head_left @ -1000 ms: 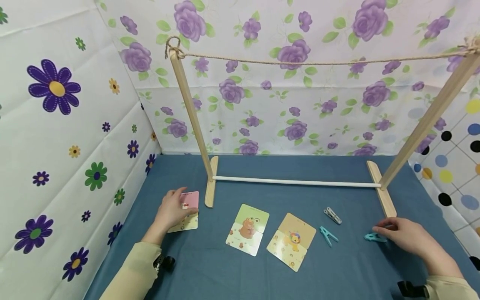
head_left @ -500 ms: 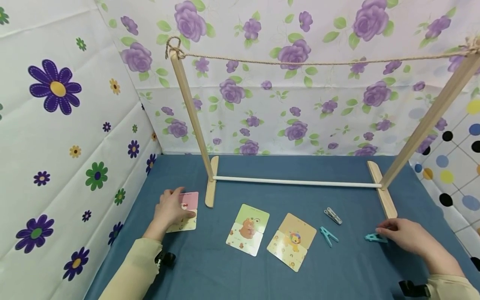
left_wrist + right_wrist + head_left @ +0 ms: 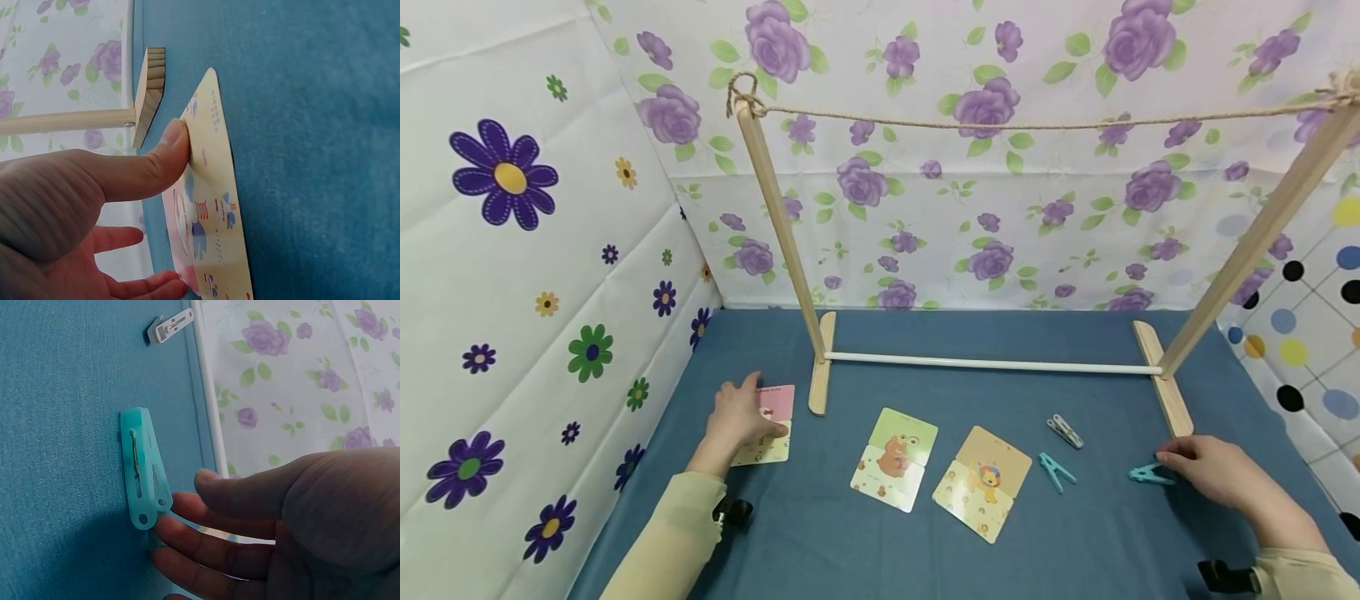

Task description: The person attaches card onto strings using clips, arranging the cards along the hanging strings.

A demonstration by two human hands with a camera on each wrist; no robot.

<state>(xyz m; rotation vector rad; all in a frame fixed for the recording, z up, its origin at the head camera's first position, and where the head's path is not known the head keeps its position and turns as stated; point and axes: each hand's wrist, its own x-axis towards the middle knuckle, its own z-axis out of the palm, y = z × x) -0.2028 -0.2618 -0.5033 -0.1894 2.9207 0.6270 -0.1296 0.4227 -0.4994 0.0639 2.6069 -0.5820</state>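
At lower left of the head view, on blue cloth, found pink-and-cream card, left portion covered by left hand. In left wrist view, noted thumb laid over the card at one edge, with fingers extended and spread apart, some tips at the opposite edge. Cannot tell card fully flat from card slightly raised. At lower right of the head view, recorded teal clothespin lying on the cloth, beside fingertips of right hand. In right wrist view, saw fingers lightly bent and fanned at the clip's handle end, thumb well apart from it; cannot tell touching from just beside. Between the hands, at lower centre, logged green-and-white card with bear picture, then, just right of it, orange-and-yellow card with lion picture, both tilted. Right of these, logged second teal clothespin, and just above it grey clothespin. Farther up, across mid-frame, noted white rod joining the feet of left wooden post and right wooden post, with thin rope tied between the tops. Behind, observed rose-printed sheet; at left edge, daisy-printed sheet; at right edge, dotted sheet. At both wrists, noted black devices beside pale sleeves.
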